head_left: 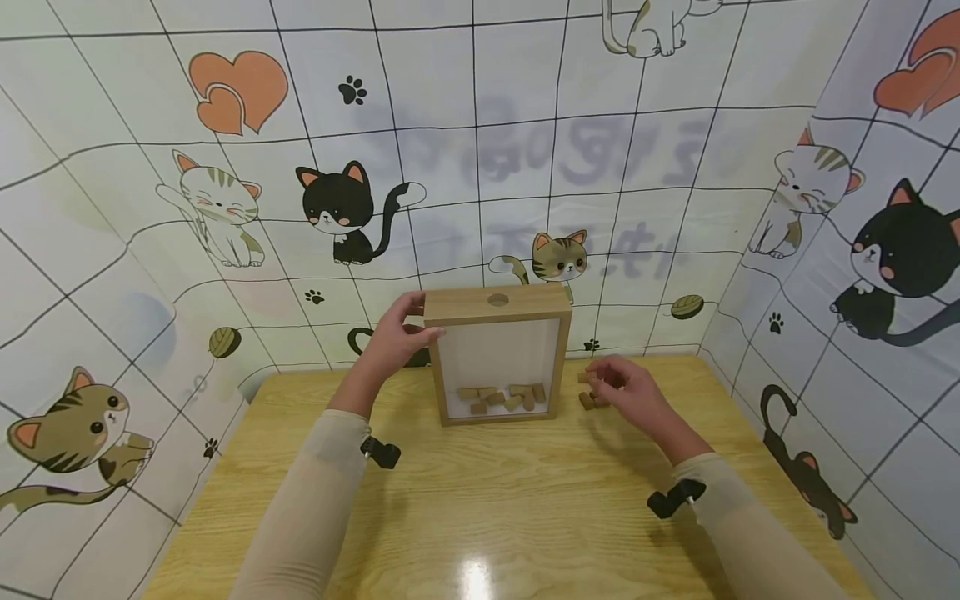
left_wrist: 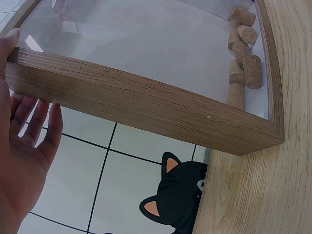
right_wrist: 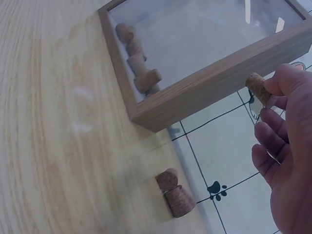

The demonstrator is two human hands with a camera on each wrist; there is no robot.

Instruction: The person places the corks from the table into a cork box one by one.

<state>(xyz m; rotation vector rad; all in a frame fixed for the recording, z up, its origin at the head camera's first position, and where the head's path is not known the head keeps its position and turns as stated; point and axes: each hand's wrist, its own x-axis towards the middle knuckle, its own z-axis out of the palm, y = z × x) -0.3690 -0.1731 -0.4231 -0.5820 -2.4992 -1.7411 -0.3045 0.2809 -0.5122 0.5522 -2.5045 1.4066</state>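
A shallow wooden box [head_left: 457,306] with a clear front stands upright on the table, a round hole [head_left: 498,299] in its top. Several corks [left_wrist: 253,71] lie along the bottom inside it. My left hand [head_left: 390,340] holds the box's upper left corner, thumb on the front edge and fingers behind. Right of the box, my right hand [head_left: 637,402] pinches a cork [right_wrist: 258,89] between thumb and fingers, raised above the table. Below that hand, two loose corks [right_wrist: 179,201] lie touching on the table.
The light wooden table [head_left: 465,492] reaches back to a cat-patterned cloth [head_left: 480,192] that hangs behind and at both sides. The box stands near the table's back edge, close to the cloth.
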